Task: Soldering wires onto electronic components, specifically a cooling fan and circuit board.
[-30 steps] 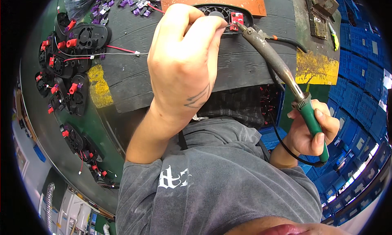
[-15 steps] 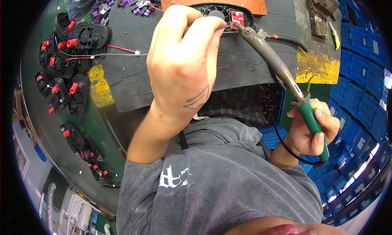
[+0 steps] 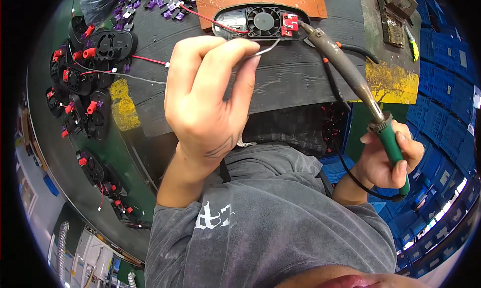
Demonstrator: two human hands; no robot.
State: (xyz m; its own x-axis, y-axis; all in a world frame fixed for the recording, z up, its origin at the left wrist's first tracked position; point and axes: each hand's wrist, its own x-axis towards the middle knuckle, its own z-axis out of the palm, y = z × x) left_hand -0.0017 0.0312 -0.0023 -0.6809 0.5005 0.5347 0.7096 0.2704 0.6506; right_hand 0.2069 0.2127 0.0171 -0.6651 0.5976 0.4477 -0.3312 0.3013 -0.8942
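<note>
My left hand (image 3: 208, 95) is raised over the dark work mat (image 3: 300, 82), pinching a thin silver solder wire (image 3: 265, 48) between thumb and fingertips. My right hand (image 3: 388, 155) grips the green handle of a soldering iron (image 3: 345, 72). The iron's tip reaches the small red part at the right end of a black oval housing with a fan (image 3: 260, 22). A red wire (image 3: 210, 20) runs out of the housing to the left. The solder wire's end curves toward the same red part.
Several black fan housings with red parts (image 3: 82, 82) are piled along the left of the green bench. Purple small parts (image 3: 150, 0) lie at the top. A brown board (image 3: 260, 0) sits behind the housing. Blue crates (image 3: 441, 112) stand at the right.
My left hand has pulled back and down from the housing, so the fan and its red part now show. The iron stays at the housing's right end.
</note>
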